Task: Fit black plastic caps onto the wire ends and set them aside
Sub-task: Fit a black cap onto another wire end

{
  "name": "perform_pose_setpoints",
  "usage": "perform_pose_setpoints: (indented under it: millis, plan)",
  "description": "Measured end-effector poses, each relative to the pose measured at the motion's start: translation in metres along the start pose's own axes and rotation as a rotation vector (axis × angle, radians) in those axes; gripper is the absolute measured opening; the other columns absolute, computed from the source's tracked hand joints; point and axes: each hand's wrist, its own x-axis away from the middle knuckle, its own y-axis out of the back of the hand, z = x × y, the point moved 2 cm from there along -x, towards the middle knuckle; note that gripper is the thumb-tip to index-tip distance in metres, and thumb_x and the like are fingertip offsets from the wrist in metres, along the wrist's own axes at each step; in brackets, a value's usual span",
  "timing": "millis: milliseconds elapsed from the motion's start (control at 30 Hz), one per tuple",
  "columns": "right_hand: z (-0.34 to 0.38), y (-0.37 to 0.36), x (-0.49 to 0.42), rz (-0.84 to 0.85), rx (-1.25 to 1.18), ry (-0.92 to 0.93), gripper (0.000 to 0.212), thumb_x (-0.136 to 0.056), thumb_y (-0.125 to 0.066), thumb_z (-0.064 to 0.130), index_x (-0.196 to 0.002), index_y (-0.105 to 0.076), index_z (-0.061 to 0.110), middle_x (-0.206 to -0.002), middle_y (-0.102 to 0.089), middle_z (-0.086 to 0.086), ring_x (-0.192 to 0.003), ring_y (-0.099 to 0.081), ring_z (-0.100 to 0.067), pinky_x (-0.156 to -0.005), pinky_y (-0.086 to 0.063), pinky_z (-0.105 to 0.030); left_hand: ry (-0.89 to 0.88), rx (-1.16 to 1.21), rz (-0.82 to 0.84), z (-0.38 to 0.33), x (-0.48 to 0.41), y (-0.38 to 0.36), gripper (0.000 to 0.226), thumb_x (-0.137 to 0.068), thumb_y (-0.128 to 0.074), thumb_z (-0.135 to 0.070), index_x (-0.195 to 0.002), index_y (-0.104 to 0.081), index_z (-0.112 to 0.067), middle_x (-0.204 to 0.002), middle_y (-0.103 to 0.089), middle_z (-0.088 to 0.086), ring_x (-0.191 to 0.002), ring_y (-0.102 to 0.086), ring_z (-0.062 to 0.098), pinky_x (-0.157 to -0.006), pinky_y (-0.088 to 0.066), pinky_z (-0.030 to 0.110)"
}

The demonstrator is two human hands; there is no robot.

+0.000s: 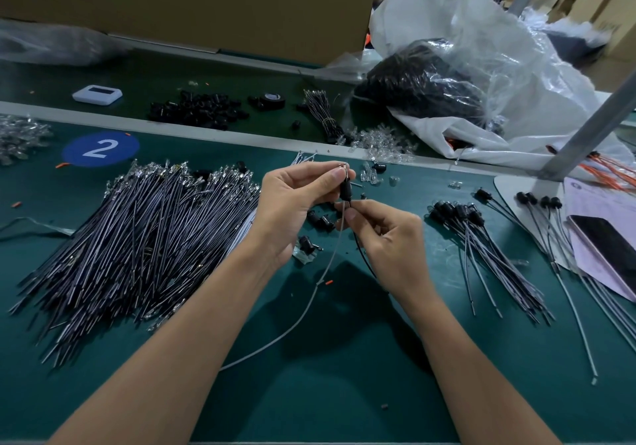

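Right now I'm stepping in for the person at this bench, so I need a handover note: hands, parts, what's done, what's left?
Left hand pinches the wire at its top end; right hand pinches it just below the black cap threaded on it.
Uncapped wires are piled at left; loose caps lie beneath the hands.
Done: capped wires set aside at right.
Left: seat this cap, then work through the pile.

Two hands (pixel 290 203) (pixel 389 238), one tape roll (pixel 272 100), one phone (pixel 605 248), one white device (pixel 97 94).
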Motion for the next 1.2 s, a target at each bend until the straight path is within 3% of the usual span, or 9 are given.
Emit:
perform_pose_setpoints:
  millis: [133, 300, 400, 533, 733, 800, 900, 1033, 1200]
  plan:
    - [0.001, 0.000, 0.000, -0.001, 0.002, -0.002, 0.014, -0.090, -0.062, 0.005, -0.094, -0.076, 0.007, -0.057, -0.057, 0.019, -0.047, -0.041, 0.001, -0.050, -0.027, -0.009, 0.006, -0.007, -0.006, 0.000, 0.000, 0.001, 0.012, -0.074, -0.074, -0.017, -0.084, -0.078, -0.012, -0.090, -0.076, 0.010, -0.086, -0.069, 0.021, -0.093, -0.052, 0.042]
    - [0.003, -0.002, 0.000, -0.004, -0.055, -0.046, 0.013, -0.092, -0.062, 0.002, -0.086, -0.073, 0.005, -0.054, -0.055, 0.018, -0.046, -0.040, 0.000, -0.050, -0.029, -0.008, -0.039, -0.069, 0.008, 0.002, 0.000, -0.001, 0.009, -0.086, -0.068, -0.003, -0.088, -0.075, -0.008, -0.090, -0.076, 0.009, -0.079, -0.070, 0.015, -0.074, -0.056, 0.025]
    - [0.004, -0.004, 0.000, -0.007, -0.099, -0.047, 0.011, -0.092, -0.062, 0.002, -0.086, -0.072, 0.000, -0.052, -0.055, 0.021, -0.044, -0.045, 0.002, -0.049, -0.031, -0.005, -0.060, -0.071, 0.011, 0.002, 0.002, -0.002, 0.010, -0.086, -0.069, -0.003, -0.085, -0.076, -0.011, -0.089, -0.076, 0.009, -0.078, -0.070, 0.015, -0.068, -0.054, 0.022]
    - [0.005, -0.005, 0.002, 0.003, -0.158, -0.078, 0.014, -0.094, -0.060, 0.007, -0.086, -0.071, 0.006, -0.052, -0.056, 0.021, -0.044, -0.041, 0.000, -0.048, -0.029, -0.008, -0.088, -0.046, 0.001, 0.000, 0.003, -0.001, 0.010, -0.083, -0.070, -0.005, -0.080, -0.077, -0.012, -0.088, -0.076, 0.010, -0.076, -0.071, 0.018, -0.062, -0.055, 0.023]
    - [0.005, -0.004, 0.002, -0.024, -0.191, -0.102, 0.015, -0.093, -0.060, 0.015, -0.090, -0.074, 0.010, -0.073, -0.072, -0.002, -0.053, -0.044, -0.001, -0.052, -0.035, -0.020, -0.115, -0.099, -0.036, 0.000, 0.003, -0.001, 0.013, -0.074, -0.072, -0.009, -0.067, -0.076, -0.020, -0.082, -0.076, 0.006, -0.075, -0.069, 0.018, -0.066, -0.052, 0.024]
    - [0.005, -0.005, 0.003, -0.013, -0.189, -0.097, 0.015, -0.093, -0.060, 0.016, -0.090, -0.074, 0.011, -0.072, -0.072, 0.000, -0.051, -0.042, 0.000, -0.050, -0.033, -0.016, -0.105, -0.087, -0.032, 0.000, 0.003, 0.000, 0.012, -0.073, -0.071, -0.010, -0.066, -0.075, -0.019, -0.083, -0.076, 0.007, -0.076, -0.069, 0.021, -0.067, -0.053, 0.027]
    - [0.007, -0.004, 0.001, -0.041, -0.220, -0.080, 0.014, -0.093, -0.059, 0.011, -0.088, -0.071, 0.013, -0.071, -0.071, 0.004, -0.049, -0.049, 0.003, -0.051, -0.035, -0.009, -0.102, -0.028, 0.044, 0.001, 0.003, -0.001, 0.009, -0.077, -0.070, -0.009, -0.077, -0.075, -0.017, -0.090, -0.076, 0.010, -0.080, -0.070, 0.021, -0.067, -0.055, 0.027]
    - [0.006, 0.001, -0.001, -0.134, -0.213, -0.054, 0.015, -0.093, -0.061, 0.008, -0.082, -0.069, 0.015, -0.068, -0.069, 0.003, -0.062, -0.059, -0.005, -0.058, -0.046, -0.020, -0.014, -0.104, 0.196, 0.005, 0.005, -0.008, 0.033, -0.073, -0.081, -0.012, -0.104, -0.071, -0.014, -0.096, -0.076, 0.009, -0.084, -0.072, 0.018, -0.071, -0.054, 0.023]
    - [0.009, 0.001, 0.001, -0.140, -0.228, -0.024, 0.012, -0.092, -0.061, 0.003, -0.083, -0.069, 0.006, -0.069, -0.067, 0.005, -0.066, -0.061, 0.000, -0.064, -0.046, -0.014, -0.052, -0.087, 0.193, 0.005, 0.006, -0.010, 0.025, -0.074, -0.074, -0.015, -0.098, -0.075, -0.006, -0.093, -0.076, 0.008, -0.085, -0.069, 0.018, -0.076, -0.056, 0.024]
